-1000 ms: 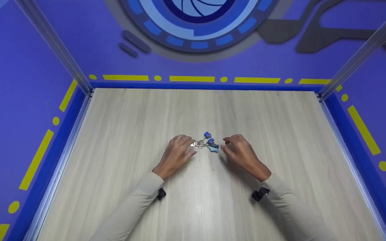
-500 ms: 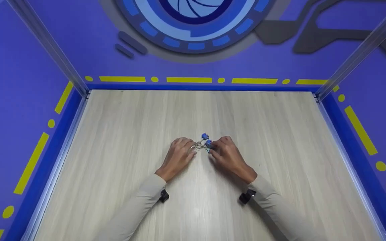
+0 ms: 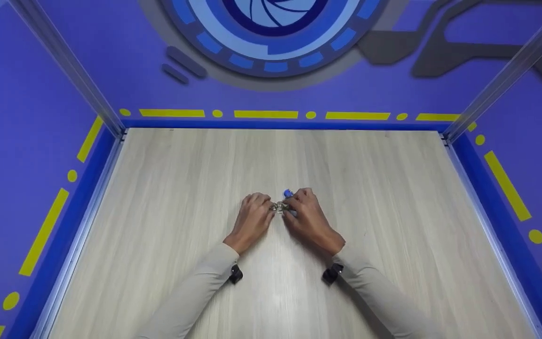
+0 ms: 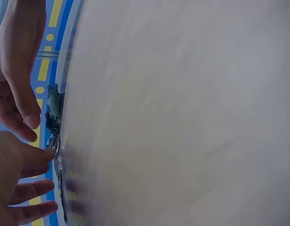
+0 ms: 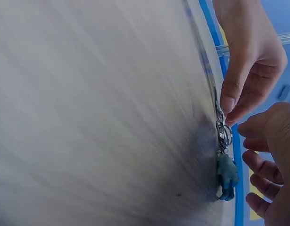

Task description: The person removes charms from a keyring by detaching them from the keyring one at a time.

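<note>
Left hand (image 3: 252, 214) and right hand (image 3: 307, 215) flank a keychain (image 3: 279, 207).
Both bend loosely; whether either grips it, I cannot tell.

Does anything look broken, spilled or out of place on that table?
No, nothing stands out. The keychain lies on the table between the left hand and right hand. No spill or break shows, though the hands hide part of the keychain.
</note>
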